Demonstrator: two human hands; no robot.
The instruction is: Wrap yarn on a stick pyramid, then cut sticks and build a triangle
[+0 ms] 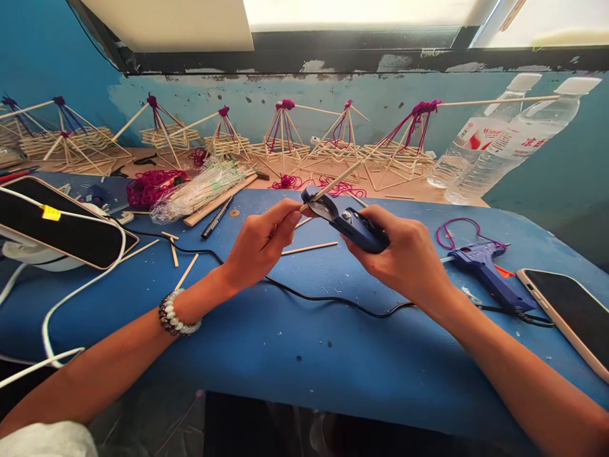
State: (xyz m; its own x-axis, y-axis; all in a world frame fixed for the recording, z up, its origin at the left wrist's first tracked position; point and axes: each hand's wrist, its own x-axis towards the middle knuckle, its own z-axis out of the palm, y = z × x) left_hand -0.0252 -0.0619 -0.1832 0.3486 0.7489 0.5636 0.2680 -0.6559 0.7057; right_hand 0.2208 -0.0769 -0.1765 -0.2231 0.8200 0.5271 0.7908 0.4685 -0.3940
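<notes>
My left hand (pixel 264 241) pinches one end of a thin wooden stick (pixel 339 181), which slants up to the right. In my right hand (pixel 402 251) is a dark blue pair of pruning shears (pixel 354 222), gripped by the handles. The jaws of the shears sit around the stick, close to my left fingertips. Whether the blade touches the wood I cannot tell. Below the hands another cut stick (pixel 310 248) lies on the blue table (pixel 304 343).
Stick frames tied with purple yarn (pixel 285 105) line the back. At right are a glue gun (pixel 492 273), a phone (pixel 571 311) and water bottles (pixel 516 139). A bag of sticks (pixel 204 187), a marker (pixel 217 218) and another phone (pixel 66 219) lie left. A black cable (pixel 328 298) crosses the table.
</notes>
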